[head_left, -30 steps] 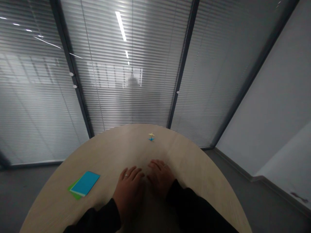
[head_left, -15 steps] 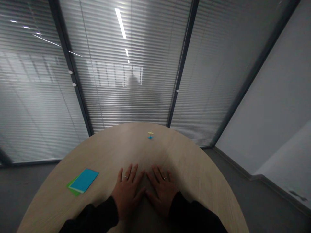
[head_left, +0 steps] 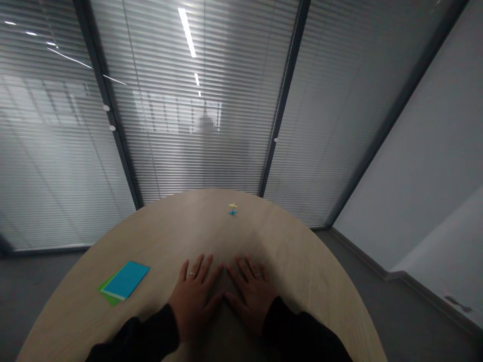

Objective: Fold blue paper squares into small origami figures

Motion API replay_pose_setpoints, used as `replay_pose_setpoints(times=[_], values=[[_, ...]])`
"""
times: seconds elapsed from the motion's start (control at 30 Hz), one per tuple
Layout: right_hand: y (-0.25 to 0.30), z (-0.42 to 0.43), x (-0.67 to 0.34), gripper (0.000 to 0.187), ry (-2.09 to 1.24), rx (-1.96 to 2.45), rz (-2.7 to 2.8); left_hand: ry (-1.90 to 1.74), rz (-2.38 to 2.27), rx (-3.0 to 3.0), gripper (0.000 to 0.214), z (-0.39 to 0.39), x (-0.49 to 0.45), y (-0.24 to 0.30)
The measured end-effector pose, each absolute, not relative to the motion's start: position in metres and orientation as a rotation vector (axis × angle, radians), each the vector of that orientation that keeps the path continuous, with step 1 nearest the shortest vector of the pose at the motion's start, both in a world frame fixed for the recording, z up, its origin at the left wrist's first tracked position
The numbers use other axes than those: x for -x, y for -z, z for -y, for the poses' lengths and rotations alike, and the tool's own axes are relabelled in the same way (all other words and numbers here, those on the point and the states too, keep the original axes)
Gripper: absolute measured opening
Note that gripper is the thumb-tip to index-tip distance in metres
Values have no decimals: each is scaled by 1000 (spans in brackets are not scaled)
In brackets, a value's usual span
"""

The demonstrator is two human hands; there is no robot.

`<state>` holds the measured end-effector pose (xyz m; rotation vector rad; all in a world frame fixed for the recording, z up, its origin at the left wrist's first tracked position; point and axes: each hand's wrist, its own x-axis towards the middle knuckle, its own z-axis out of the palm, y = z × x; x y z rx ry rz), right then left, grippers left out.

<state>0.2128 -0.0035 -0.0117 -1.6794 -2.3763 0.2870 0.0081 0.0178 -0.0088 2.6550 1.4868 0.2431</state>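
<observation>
My left hand lies flat on the light wooden table, palm down, fingers spread, a ring on one finger. Beside it my right hand rests the same way, also with a ring. The thumbs and index fingertips of both hands come close together; neither hand holds anything. To the left lies a small stack of paper sheets, blue on top with green and a pale edge showing beneath. Toward the far edge sit two small folded-paper figures, a yellow one and a blue one.
The table's rounded edge curves around in front of me. Beyond it stand glass panels with horizontal blinds and dark frames. A white wall rises on the right, above a grey floor.
My view has shifted slightly, so the paper stack appears a little farther left. Both hands stay flat on the table, the left perhaps slightly moved.
</observation>
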Motion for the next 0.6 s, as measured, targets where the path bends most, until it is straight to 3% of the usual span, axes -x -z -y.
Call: replay_pose_setpoints(times=[0.47, 0.6], values=[[14, 2, -215, 69, -265, 1643, 2373, -268, -1431, -2690, 57, -22, -2, 12], [15, -3, -218, 53, -179, 1584, 2284, -344, -1413, -2757, 45, -23, -2, 7]])
